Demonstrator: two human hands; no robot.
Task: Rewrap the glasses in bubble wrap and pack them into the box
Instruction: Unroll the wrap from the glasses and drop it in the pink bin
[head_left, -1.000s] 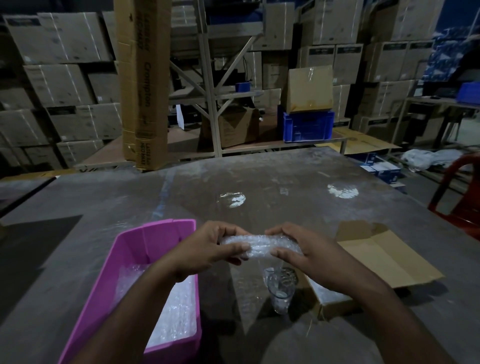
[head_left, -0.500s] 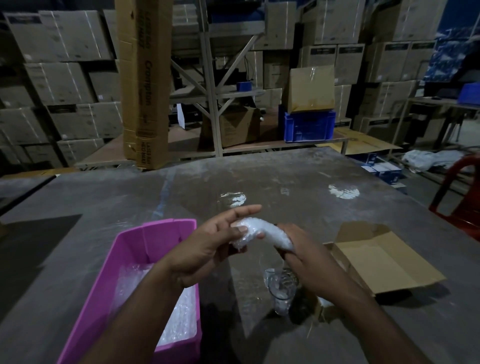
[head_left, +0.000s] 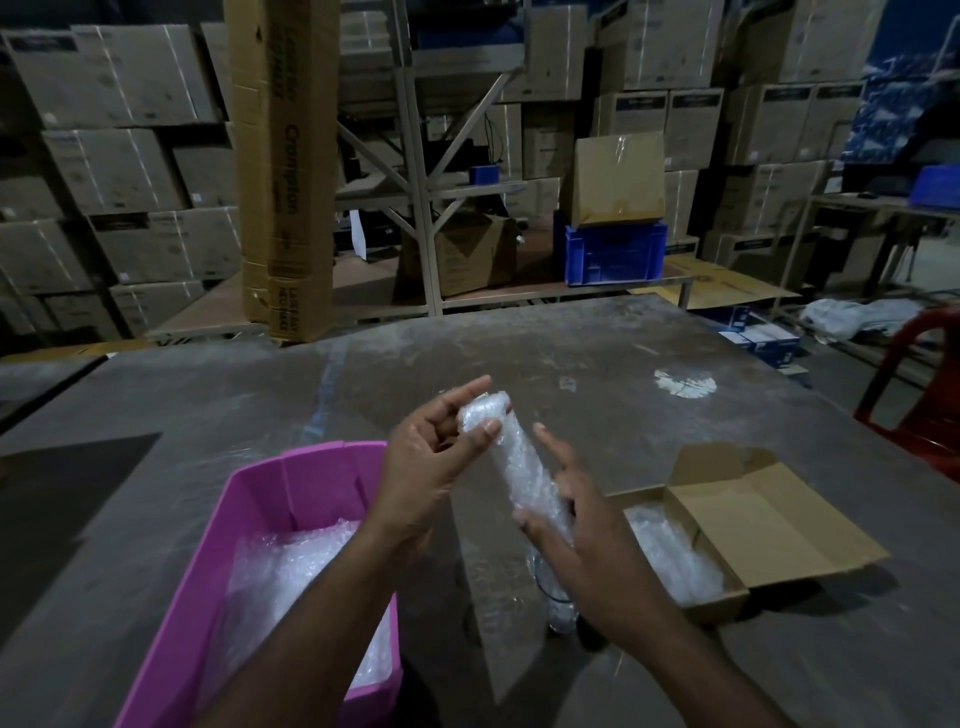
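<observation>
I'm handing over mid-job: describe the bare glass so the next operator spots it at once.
Start at the pink bin on the grey table, then move right toward the open cardboard box. The bare glass stands between them, partly hidden under the right hand; unlike the wrapped bundle, it is clear and uncovered.

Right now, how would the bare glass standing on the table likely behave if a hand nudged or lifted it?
The bare glass stands upright and looks taller than wide, so a nudge near its rim would probably tip it. It appears clear and smooth, so likely slippery and breakable on the hard table. On its side it would probably roll.
</observation>
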